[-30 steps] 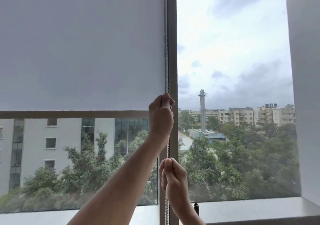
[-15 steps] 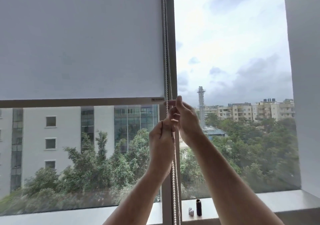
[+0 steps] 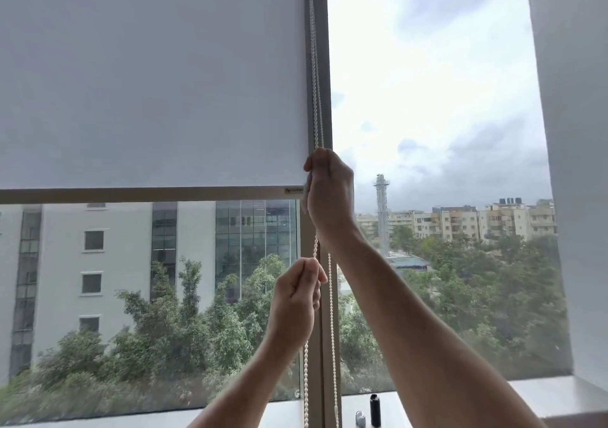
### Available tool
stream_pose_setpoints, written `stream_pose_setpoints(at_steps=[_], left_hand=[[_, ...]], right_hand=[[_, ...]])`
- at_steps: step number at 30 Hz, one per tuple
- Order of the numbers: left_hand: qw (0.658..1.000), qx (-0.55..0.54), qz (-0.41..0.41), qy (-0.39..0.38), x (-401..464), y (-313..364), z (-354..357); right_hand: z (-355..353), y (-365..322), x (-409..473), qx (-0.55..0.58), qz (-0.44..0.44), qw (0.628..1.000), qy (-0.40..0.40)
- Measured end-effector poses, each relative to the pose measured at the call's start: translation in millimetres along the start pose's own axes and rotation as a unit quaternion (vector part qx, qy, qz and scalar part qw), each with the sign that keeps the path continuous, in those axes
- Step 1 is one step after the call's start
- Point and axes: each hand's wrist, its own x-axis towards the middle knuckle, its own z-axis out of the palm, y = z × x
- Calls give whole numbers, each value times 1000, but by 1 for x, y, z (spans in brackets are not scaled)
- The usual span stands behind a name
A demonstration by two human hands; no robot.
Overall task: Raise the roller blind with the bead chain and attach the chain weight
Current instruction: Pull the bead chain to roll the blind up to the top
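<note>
I see right hand (image 3: 329, 197) fisted on bead chain (image 3: 315, 65) at 12 o'clock | left hand (image 3: 296, 302) pinching 1 strand at 6 | roller blind (image 3: 148, 82) half-raised, 10 o'clock | dark weight (image 3: 375, 409) on sill (image 3: 543, 394), 5 o'clock

Roller blind (image 3: 151, 78) hung over the left pane, its bottom bar (image 3: 144, 194) partway down. Bead chain (image 3: 315, 65) ran along the blind's right edge, before the mullion (image 3: 324, 65). Two small items (image 3: 370, 413) stood on the sill (image 3: 543, 398), right of the chain.
</note>
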Motion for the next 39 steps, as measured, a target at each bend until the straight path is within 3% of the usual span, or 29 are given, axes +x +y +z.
stream_pose_setpoints(at_steps=[2, 5, 11, 15, 21, 24, 27, 30, 34, 39], left_hand=[[999, 28, -12, -22, 5, -6, -8], [995, 84, -51, 6, 27, -3, -15], [998, 38, -7, 45, 88, 61, -10], [1000, 15, 2, 26, 124, 110, 3], [992, -93, -74, 44, 140, 143, 35], [991, -70, -25, 109, 137, 137, 41], [990, -22, 2, 141, 127, 125, 39], [990, 16, 0, 142, 109, 104, 38], [991, 39, 22, 129, 83, 80, 36], [990, 35, 55, 124, 69, 69, 36]], right_hand=[[-4, 4, -6, -25, -26, 999, 3], [-7, 4, -12, -60, -59, 996, 6], [-17, 9, -38, -105, -101, 989, 13], [-25, 29, -65, -122, -95, 988, 11], [-27, 48, -87, -113, -54, 992, -16], [-30, 51, -86, -37, -3, 998, -49], [-38, 54, -87, 83, 125, 980, -129], [-47, 54, -77, 42, 188, 967, -168], [-57, 48, -40, 25, 209, 970, -125], [-50, 15, 14, 35, 167, 981, -88]])
